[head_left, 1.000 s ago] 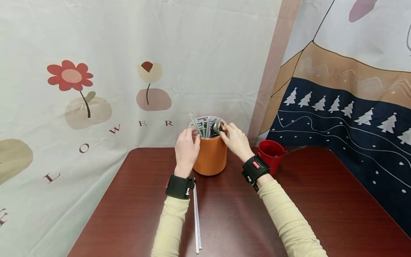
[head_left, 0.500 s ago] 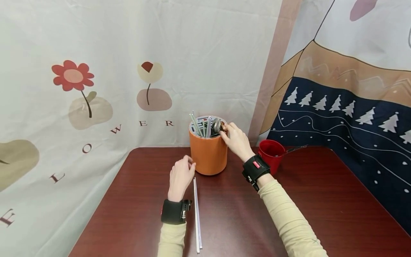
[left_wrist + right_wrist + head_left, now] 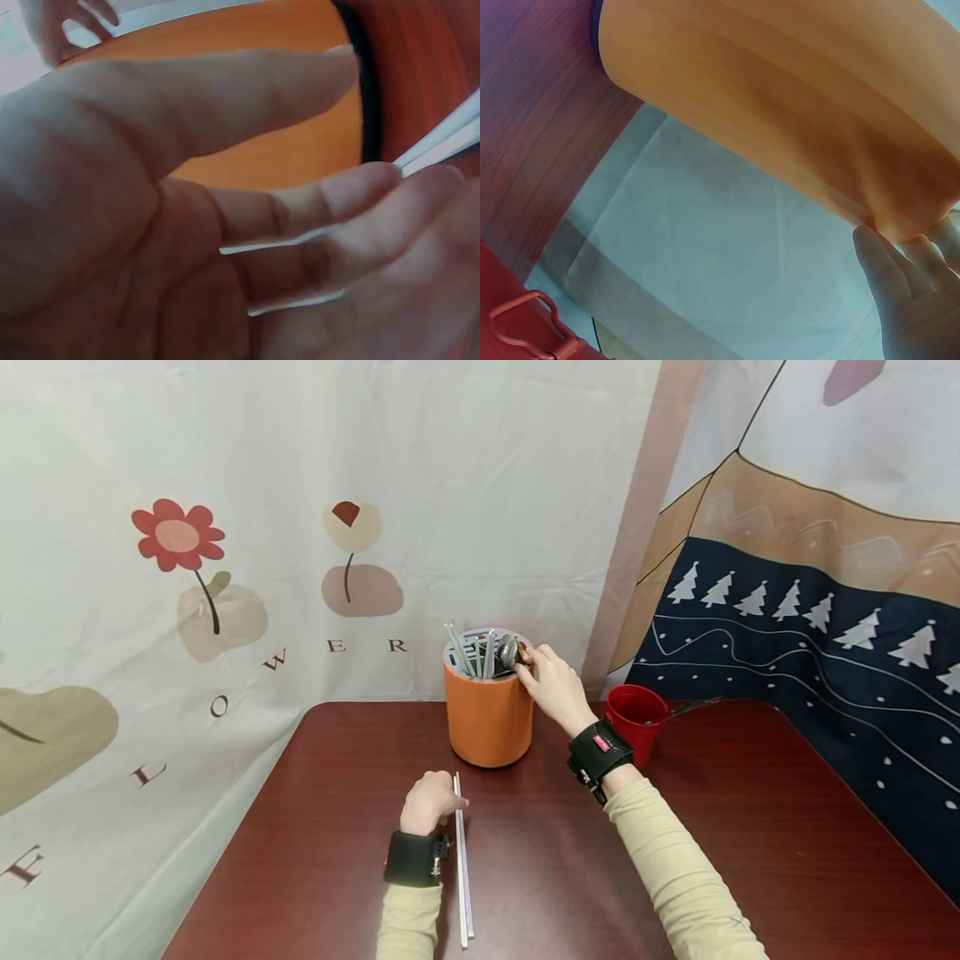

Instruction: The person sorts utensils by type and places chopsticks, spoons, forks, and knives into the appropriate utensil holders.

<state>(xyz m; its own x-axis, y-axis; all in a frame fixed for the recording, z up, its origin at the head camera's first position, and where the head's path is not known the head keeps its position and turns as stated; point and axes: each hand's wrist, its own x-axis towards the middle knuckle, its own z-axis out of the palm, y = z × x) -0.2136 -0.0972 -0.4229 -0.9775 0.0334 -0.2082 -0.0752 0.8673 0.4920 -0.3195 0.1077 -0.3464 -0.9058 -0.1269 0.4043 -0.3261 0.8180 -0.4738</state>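
Two long white chopsticks lie side by side on the table, pointing away from me. My left hand is low at their far ends, its thumb stretched out across them. In the left wrist view the thumb stands apart from the fingers, with the chopsticks showing beyond the fingertips. An orange utensil holder stands upright behind, with pale green and lilac sticks and a metal spoon in it. My right hand grips its right rim beside the spoon; some fingertips are hidden.
A red cup with a side handle stands to the right of the holder, just past my right wrist; a thin metal utensil leans out of it. A printed cloth hangs behind the dark red table.
My left hand has left the holder's left rim and come down toward me to the far ends of the chopsticks. My right hand stays at the holder's rim.
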